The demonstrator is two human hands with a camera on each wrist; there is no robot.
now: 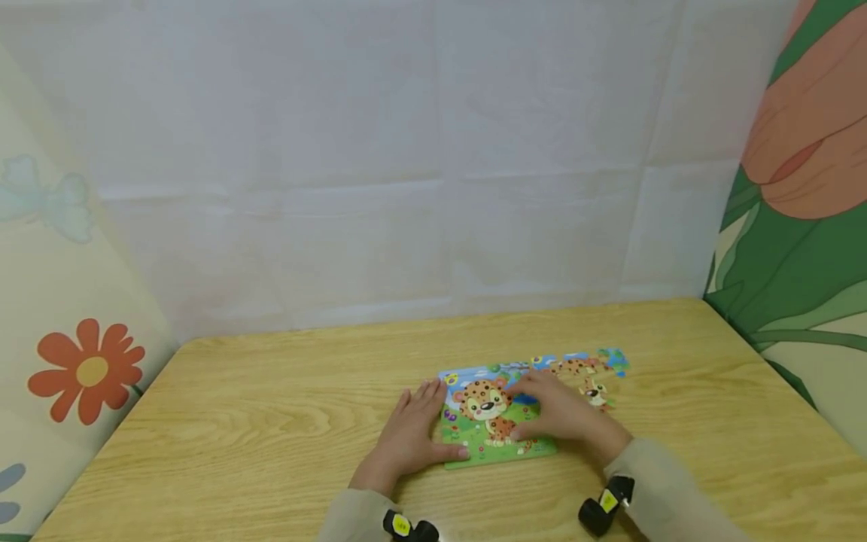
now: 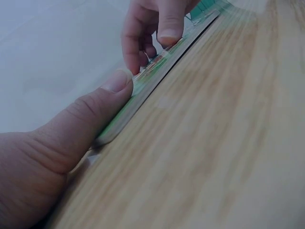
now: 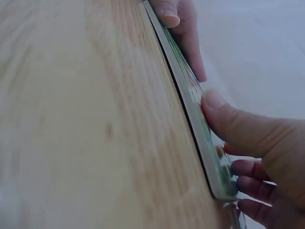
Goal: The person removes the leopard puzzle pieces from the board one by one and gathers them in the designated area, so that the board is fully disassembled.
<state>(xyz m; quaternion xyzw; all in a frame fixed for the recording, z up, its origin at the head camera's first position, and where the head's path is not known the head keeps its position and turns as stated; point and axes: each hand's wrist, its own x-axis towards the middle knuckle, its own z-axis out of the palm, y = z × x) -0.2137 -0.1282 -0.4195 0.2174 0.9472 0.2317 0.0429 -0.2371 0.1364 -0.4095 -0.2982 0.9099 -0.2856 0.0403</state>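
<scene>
A picture puzzle (image 1: 484,399) of a spotted leopard cub on green grass lies flat on the table. At its left side rests my left hand (image 1: 415,435), fingers extended along the edge and thumb on the lower left corner. My right hand (image 1: 565,410) is over the puzzle's right half, thumb and fingertips touching the picture some distance apart. In the right wrist view, the right thumb (image 3: 238,125) lies on the surface near the front edge, with bent fingers beyond it. The left thumb (image 2: 90,109) presses the puzzle's rim in the left wrist view. Whether anything sits beneath the right palm is hidden.
Puzzle pieces lie to the right of the board: a blue and green one (image 1: 615,361), spotted orange ones (image 1: 576,366) and a piece with an animal face (image 1: 594,391). The wooden table (image 1: 271,421) ends at a white cloth backdrop (image 1: 339,226).
</scene>
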